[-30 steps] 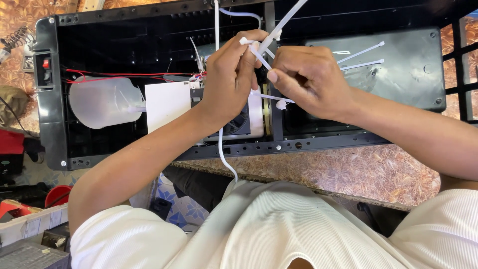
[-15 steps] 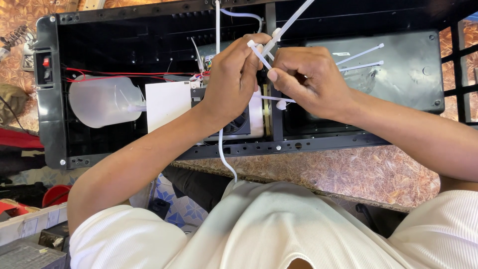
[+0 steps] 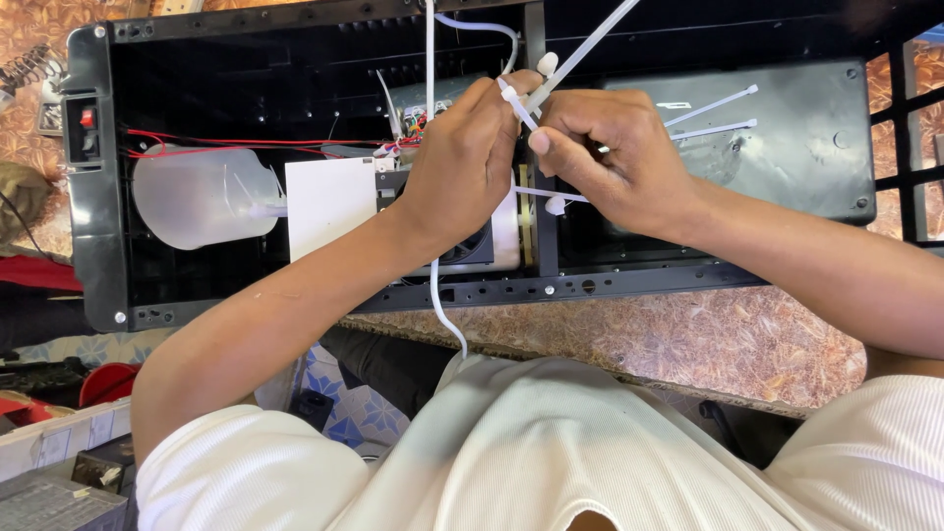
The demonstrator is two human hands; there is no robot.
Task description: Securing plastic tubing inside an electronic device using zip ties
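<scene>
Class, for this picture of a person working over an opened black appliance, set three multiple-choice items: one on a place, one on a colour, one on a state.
1. Where does the translucent plastic container sit in the black appliance housing?
A. left end
B. right end
C. outside on the counter

2. What colour are the loose cable ties lying on the black panel?
A. red
B. white
C. blue

3. What are the left hand and right hand doing?
A. resting flat and empty
B. pinching a white cable tie between them
C. holding a screwdriver

Answers:
1 A, it lies near the red switch at the left end.
2 B, both ties show white on the dark panel.
3 B, the fingertips of both hands meet on the tie.
</scene>
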